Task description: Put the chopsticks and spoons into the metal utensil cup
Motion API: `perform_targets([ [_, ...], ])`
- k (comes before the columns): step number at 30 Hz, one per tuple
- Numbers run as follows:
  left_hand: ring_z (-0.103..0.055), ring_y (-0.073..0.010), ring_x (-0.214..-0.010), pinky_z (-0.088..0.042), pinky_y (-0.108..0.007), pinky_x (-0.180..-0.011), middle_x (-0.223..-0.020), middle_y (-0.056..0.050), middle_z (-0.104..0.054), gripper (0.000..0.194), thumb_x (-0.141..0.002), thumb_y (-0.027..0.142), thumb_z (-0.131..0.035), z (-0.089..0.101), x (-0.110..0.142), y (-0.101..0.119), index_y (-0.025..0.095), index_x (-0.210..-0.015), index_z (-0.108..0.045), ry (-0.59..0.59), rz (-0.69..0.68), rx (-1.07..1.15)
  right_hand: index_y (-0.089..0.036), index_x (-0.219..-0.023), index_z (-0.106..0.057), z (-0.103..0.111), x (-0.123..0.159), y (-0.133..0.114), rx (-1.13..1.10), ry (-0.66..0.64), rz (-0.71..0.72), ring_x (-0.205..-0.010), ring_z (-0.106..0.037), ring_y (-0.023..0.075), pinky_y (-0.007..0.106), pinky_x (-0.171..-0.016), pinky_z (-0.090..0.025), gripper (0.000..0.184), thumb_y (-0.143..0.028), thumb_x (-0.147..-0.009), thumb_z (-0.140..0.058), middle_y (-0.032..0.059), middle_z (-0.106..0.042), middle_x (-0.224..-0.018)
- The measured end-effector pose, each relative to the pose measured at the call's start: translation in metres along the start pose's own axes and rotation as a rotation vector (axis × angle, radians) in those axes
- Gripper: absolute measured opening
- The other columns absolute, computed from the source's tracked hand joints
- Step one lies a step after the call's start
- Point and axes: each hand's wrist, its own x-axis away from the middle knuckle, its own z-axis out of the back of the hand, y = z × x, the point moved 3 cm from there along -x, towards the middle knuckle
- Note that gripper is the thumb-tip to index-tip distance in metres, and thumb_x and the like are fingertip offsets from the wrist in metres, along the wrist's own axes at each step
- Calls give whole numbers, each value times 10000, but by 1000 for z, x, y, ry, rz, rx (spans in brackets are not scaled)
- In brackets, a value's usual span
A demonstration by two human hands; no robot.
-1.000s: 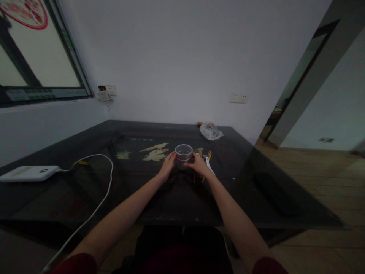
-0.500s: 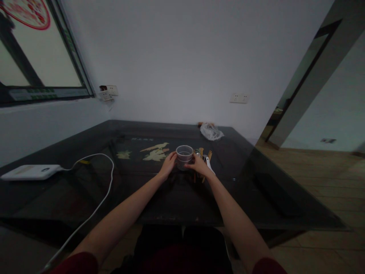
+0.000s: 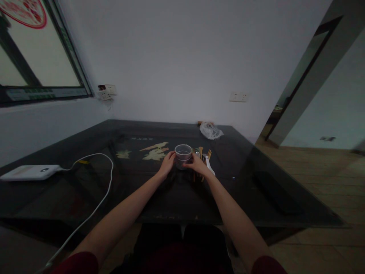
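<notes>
A clear plastic cup (image 3: 183, 151) stands upright between my two hands near the middle of the dark table (image 3: 176, 198). My left hand (image 3: 168, 163) has its fingers closed against the cup's left side. On the right side, my right hand (image 3: 196, 163) grips the same cup, its thumb across the front. Just behind and beside my right hand lie several wooden chopsticks (image 3: 209, 154) and a white spoon (image 3: 209, 164). Part of this cutlery is hidden by that hand.
A crumpled clear plastic bag (image 3: 211, 130) lies near the wall. On the left, a white power bank (image 3: 31, 172) trails a white cable (image 3: 111, 171) over the table's front edge. A dark flat object (image 3: 276, 192) rests on the right.
My hands and the cup hold nearly the same pose. The whole view has shifted very slightly; nothing was let go or newly taken hold of.
</notes>
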Motion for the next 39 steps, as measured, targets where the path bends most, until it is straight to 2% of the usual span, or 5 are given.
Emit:
perform_targets([
  [11, -563, -220, -1016, -470, -276, -769, -1021, -68, -639, 147, -791, 241, -571, 3, -5, 1, 206, -909, -651, 16, -64, 8, -176, -1275, -413, 0, 2, -3, -78, -52, -16, -991, -632, 202, 368, -887, -497, 764, -164, -602, -776, 92, -633, -1105],
  [20, -582, -190, -1019, -475, -286, -804, -1050, -70, -634, 190, -841, 259, -488, 7, -6, 10, 190, -979, -599, 12, -89, -65, -180, -1246, -458, 7, 3, -9, -127, -67, -93, -920, -640, 208, 387, -854, -521, 798, -143, -536, -820, 82, -644, -1029],
  [28, -595, -192, -1010, -495, -324, -819, -1044, -79, -625, 202, -850, 295, -476, 10, -3, 26, 182, -992, -566, 39, -235, -140, -189, -1246, -451, 22, 2, -11, -155, -42, -150, -867, -642, 191, 354, -788, -537, 835, -111, -499, -817, 75, -619, -1034],
  [34, -600, -145, -901, -497, -309, -801, -1052, -64, -598, 185, -857, 274, -462, 12, 6, 46, 188, -1001, -541, 126, -419, -215, -155, -1140, -523, 44, 2, -13, -144, 24, -124, -731, -632, 139, 291, -692, -529, 611, -94, -571, -737, 47, -646, -911],
  [39, -567, -122, -809, -485, -274, -741, -995, -45, -583, 186, -857, 222, -472, 8, 23, 68, 192, -1031, -529, 163, -588, -271, -142, -988, -615, 67, 1, -12, 8, 218, -96, -672, -617, 134, 256, -636, -497, 315, -210, -684, -658, 24, -655, -776],
])
